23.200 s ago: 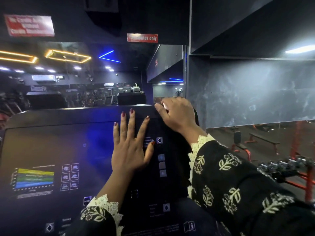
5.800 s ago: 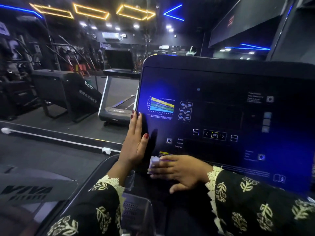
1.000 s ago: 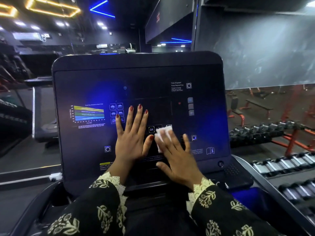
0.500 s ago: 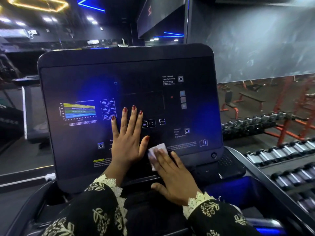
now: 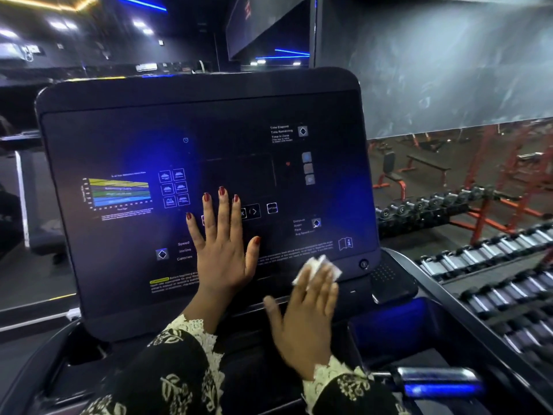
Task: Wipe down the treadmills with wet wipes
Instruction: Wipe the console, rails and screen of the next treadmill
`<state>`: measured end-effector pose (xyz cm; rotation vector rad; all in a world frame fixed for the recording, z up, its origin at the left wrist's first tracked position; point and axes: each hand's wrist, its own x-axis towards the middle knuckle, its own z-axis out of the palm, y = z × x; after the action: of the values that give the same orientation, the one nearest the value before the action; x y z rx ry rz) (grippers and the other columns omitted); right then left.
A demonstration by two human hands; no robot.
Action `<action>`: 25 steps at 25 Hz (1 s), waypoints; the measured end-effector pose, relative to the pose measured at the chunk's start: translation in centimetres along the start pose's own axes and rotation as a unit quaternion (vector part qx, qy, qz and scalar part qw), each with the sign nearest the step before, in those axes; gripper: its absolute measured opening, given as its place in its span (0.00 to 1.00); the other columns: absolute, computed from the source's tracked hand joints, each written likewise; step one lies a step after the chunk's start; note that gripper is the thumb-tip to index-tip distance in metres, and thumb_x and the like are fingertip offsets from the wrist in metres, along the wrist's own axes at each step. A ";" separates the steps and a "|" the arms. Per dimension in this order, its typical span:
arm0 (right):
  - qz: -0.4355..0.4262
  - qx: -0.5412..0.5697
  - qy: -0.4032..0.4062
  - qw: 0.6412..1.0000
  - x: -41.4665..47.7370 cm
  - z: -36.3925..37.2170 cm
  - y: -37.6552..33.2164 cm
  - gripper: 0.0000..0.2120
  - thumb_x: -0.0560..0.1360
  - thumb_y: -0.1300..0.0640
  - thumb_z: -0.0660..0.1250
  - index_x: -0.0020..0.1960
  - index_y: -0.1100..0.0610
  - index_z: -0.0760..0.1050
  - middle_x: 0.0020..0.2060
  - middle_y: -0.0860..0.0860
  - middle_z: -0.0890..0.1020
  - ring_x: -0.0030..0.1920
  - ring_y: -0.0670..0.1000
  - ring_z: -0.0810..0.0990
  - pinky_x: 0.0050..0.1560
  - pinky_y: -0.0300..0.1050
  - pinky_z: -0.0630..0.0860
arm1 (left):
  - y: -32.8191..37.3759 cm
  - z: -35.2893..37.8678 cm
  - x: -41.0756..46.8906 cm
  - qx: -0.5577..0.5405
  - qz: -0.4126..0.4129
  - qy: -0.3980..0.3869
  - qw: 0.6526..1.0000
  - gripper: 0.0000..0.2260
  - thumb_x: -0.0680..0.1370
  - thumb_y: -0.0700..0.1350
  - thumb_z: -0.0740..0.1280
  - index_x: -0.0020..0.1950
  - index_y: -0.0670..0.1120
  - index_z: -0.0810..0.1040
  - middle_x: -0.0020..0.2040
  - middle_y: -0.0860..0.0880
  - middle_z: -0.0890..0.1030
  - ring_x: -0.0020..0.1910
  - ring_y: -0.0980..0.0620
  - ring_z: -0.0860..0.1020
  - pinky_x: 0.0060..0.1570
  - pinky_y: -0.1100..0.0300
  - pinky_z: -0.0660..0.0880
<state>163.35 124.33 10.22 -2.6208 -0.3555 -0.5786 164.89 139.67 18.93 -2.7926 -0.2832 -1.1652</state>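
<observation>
The treadmill's big dark console panel [image 5: 125, 139] fills the middle of the view, with a coloured chart and printed buttons on it. My left hand [image 5: 223, 250] lies flat on the panel's lower middle, fingers spread and straight. My right hand [image 5: 305, 322] presses a small white wet wipe [image 5: 321, 266] against the panel's lower right edge with straight fingers. Only the wipe's far end shows beyond my fingertips. The right hand is blurred by motion.
A dumbbell rack [image 5: 484, 265] runs along the right, close to the treadmill's side rail. A handlebar end [image 5: 437, 381] glows blue at the lower right. Another treadmill [image 5: 24, 187] stands at the left, and red benches [image 5: 395, 178] show beyond the rack.
My right hand has slid the wipe down and to the right, from the panel's middle buttons to its lower right edge. My left hand stays flat in the same place.
</observation>
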 end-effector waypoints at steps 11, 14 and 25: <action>-0.031 0.027 -0.027 0.999 2.3 -0.4 3.4 0.42 0.75 0.30 0.35 0.76 0.61 0.32 0.73 0.62 0.32 0.74 0.61 0.30 0.72 0.60 0.34 | 1.4 0.6 0.2 0.021 -0.039 0.003 0.999 0.34 0.78 0.59 0.49 0.79 0.42 0.51 0.79 0.42 0.46 0.77 0.38 0.43 0.71 0.32 0.42; 0.153 0.084 0.018 0.984 6.8 -1.3 5.6 0.42 0.73 0.30 0.35 0.73 0.59 0.27 0.74 0.64 0.34 0.74 0.61 0.30 0.73 0.63 0.38 | 1.4 0.9 0.4 0.054 -0.011 0.004 0.998 0.35 0.77 0.59 0.52 0.79 0.42 0.50 0.79 0.43 0.46 0.78 0.39 0.44 0.70 0.31 0.43; 0.032 0.080 0.062 0.994 9.2 -2.2 4.1 0.40 0.76 0.32 0.39 0.78 0.58 0.36 0.76 0.59 0.35 0.75 0.58 0.33 0.72 0.67 0.38 | 2.4 1.2 2.4 0.095 0.032 0.030 0.995 0.34 0.78 0.59 0.49 0.79 0.43 0.51 0.80 0.44 0.48 0.77 0.38 0.45 0.69 0.30 0.44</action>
<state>172.04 121.11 14.68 -2.4200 -0.2652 -0.6601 167.94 137.87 19.74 -2.5797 -0.2798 -1.1398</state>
